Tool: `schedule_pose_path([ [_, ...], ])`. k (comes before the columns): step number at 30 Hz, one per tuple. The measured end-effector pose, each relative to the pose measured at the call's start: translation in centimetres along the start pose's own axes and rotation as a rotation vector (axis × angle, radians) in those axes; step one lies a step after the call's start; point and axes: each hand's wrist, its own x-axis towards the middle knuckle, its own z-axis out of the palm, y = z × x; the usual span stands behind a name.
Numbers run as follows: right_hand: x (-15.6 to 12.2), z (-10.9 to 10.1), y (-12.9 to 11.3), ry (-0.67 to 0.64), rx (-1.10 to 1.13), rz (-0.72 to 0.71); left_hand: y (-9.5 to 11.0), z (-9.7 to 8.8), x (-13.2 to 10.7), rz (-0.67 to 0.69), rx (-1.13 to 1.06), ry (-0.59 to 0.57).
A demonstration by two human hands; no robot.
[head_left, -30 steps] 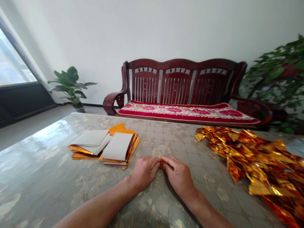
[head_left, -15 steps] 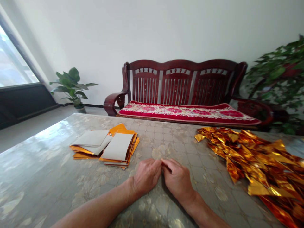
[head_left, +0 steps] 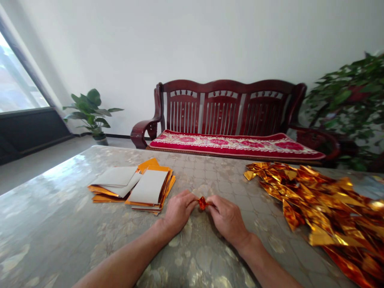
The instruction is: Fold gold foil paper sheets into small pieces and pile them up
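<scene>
A small folded piece of shiny orange-gold foil paper is stretched between my two hands above the table. My left hand pinches its left end, and my right hand pinches the right end. Its bunched middle shows in the gap, while the fingertips cover both ends. To the left of my left hand lie stacks of foil paper sheets, some with their pale grey backs up and orange edges showing. A heap of folded gold foil pieces spreads over the table on my right.
The table has a glossy, flower-patterned cover. Beyond its far edge stands a dark red wooden bench with a red floral cushion. Potted plants stand at left and right.
My hands have moved apart from touching each other, and the foil piece now shows between them. The view has shifted slightly; the stacks and heap lie as before.
</scene>
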Motion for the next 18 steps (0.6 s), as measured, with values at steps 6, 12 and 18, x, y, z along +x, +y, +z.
schedule_pose_path([
  [6,0.0,-0.4,0.8,-0.057,0.012,-0.125,-0.6,0.1,0.2,-0.011,-0.065,-0.011],
  [12,-0.1,-0.3,1.8,-0.063,0.044,-0.073,-0.4,-0.1,0.3,0.039,-0.038,0.018],
  [18,0.1,-0.5,1.3,-0.065,0.085,-0.057,-0.5,-1.0,0.2,0.269,0.005,0.049],
])
